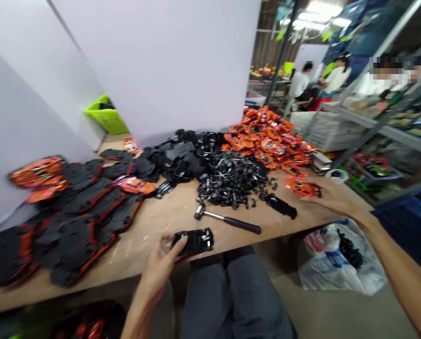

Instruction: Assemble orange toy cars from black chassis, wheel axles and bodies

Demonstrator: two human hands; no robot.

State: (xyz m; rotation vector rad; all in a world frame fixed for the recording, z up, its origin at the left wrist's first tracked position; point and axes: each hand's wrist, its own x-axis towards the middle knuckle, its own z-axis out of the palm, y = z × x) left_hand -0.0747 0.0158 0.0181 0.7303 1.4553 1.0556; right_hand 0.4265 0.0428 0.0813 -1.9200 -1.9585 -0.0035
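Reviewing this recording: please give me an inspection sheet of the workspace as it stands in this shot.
surface: scuffed wooden table, heavily loaded
job's things: black plastic part; orange piece
clutter: hammer; heap of black wheels; orange packets; black-and-orange panels
hands: left hand grips the black part; right hand has its fingers on the orange piece
cables: nothing seen
surroundings: white plastic bag below the table; green bin; metal shelves; co-worker in the background
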